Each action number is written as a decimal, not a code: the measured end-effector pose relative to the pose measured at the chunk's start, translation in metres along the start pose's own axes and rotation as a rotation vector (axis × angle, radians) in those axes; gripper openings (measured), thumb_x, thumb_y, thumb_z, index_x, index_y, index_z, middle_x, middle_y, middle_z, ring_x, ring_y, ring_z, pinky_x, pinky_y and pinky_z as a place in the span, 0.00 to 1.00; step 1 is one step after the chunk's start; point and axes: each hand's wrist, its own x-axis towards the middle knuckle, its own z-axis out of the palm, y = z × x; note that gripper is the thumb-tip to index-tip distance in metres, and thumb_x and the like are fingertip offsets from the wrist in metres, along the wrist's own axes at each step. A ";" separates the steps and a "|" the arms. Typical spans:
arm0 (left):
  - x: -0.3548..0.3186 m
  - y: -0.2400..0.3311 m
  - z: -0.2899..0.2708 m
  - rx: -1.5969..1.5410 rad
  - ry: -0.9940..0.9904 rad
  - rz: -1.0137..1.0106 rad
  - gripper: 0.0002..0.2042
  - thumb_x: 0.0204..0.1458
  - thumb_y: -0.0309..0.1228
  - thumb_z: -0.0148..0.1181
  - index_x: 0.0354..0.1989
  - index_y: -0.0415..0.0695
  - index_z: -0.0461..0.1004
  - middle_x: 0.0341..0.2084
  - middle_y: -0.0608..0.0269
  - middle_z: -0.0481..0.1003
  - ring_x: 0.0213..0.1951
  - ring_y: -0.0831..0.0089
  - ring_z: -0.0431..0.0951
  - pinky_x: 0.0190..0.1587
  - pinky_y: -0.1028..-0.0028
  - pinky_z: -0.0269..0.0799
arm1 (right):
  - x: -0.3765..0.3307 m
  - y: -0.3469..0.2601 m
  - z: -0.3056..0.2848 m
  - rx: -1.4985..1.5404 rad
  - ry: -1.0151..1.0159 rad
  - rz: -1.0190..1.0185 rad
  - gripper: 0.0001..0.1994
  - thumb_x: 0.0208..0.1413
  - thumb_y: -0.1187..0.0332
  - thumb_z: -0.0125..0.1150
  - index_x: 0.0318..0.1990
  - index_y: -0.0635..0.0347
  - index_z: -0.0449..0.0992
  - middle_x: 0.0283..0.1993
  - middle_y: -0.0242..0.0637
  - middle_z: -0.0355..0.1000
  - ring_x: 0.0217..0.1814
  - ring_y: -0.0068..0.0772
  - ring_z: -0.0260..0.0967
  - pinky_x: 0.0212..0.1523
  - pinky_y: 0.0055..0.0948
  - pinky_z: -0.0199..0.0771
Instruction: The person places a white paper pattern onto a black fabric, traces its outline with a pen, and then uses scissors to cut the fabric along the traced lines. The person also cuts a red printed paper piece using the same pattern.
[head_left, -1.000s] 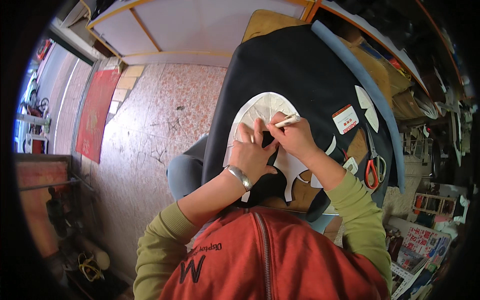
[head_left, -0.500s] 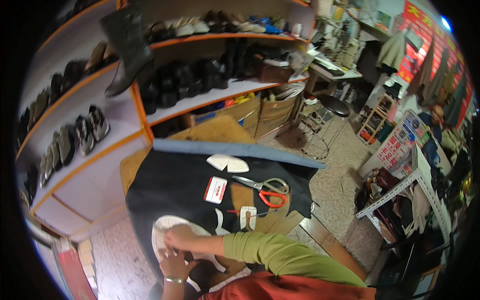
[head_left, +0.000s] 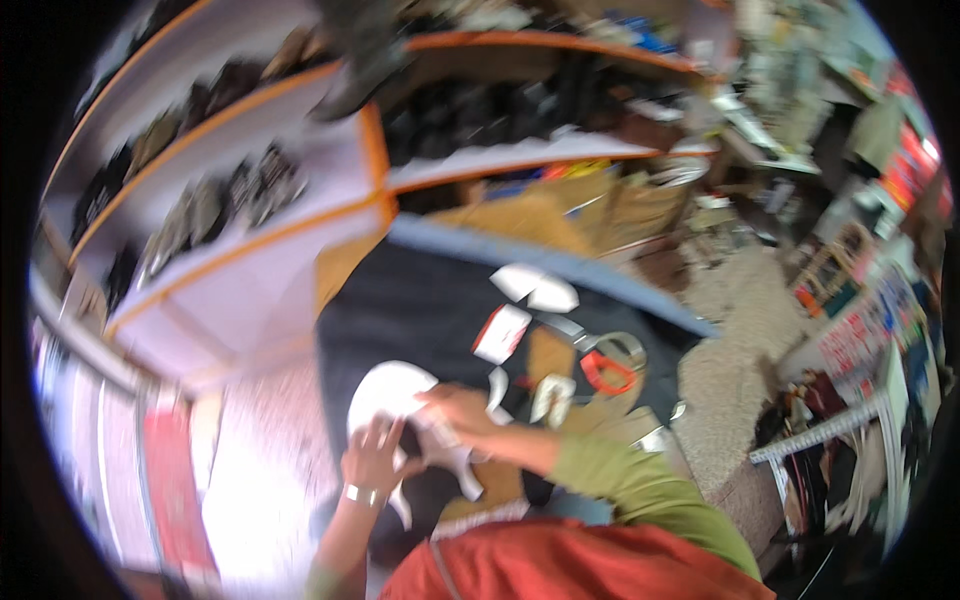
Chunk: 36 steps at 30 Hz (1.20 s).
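A large curved white shoe pattern piece (head_left: 392, 385) lies on a black sheet (head_left: 400, 300) that looks like leather. My left hand (head_left: 376, 458), with a silver band at the wrist, rests on the pattern's near left part, fingers spread. Over its right part is my right hand (head_left: 462, 415), fingers drawn together; whatever they hold is hidden and blurred. Scissors (head_left: 612, 372) with one orange-red handle lie to the right. Smaller white pattern pieces (head_left: 535, 287), a red-and-white card or packet (head_left: 501, 333) and a white cut-out piece (head_left: 552, 400) lie nearby.
Brown board (head_left: 548, 360) shows through gaps in the black sheet, whose far edge is a blue-grey roll (head_left: 560, 265). Orange-edged shelves (head_left: 250, 240) of shoes stand beyond and left. On the right is a white metal rack (head_left: 820, 430) with leather pieces.
My view has swung, so the whole scene sits further right and is blurred. My right hand has moved to the pattern's right part; my left fingers are more spread.
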 end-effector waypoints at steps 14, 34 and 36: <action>0.015 -0.030 0.000 -0.418 0.110 -0.494 0.38 0.37 0.28 0.72 0.62 0.49 0.64 0.46 0.55 0.71 0.45 0.59 0.74 0.46 0.62 0.73 | -0.051 0.002 -0.001 -0.255 -0.131 -0.072 0.31 0.50 0.63 0.65 0.62 0.56 0.63 0.66 0.49 0.60 0.70 0.53 0.53 0.69 0.49 0.52; 0.117 -0.097 0.001 -0.640 0.546 -0.535 0.15 0.46 0.28 0.67 0.44 0.44 0.75 0.34 0.55 0.78 0.35 0.59 0.77 0.40 0.66 0.74 | -0.046 0.001 -0.001 -0.246 -0.106 -0.101 0.36 0.45 0.64 0.70 0.63 0.57 0.62 0.67 0.53 0.59 0.69 0.60 0.53 0.66 0.53 0.55; 0.100 -0.079 -0.002 -0.348 0.540 -0.399 0.16 0.44 0.29 0.68 0.44 0.44 0.76 0.46 0.55 0.76 0.45 0.58 0.76 0.47 0.65 0.73 | -0.043 0.001 -0.004 -0.259 -0.109 -0.118 0.34 0.46 0.64 0.69 0.62 0.57 0.63 0.66 0.51 0.60 0.68 0.57 0.54 0.66 0.53 0.55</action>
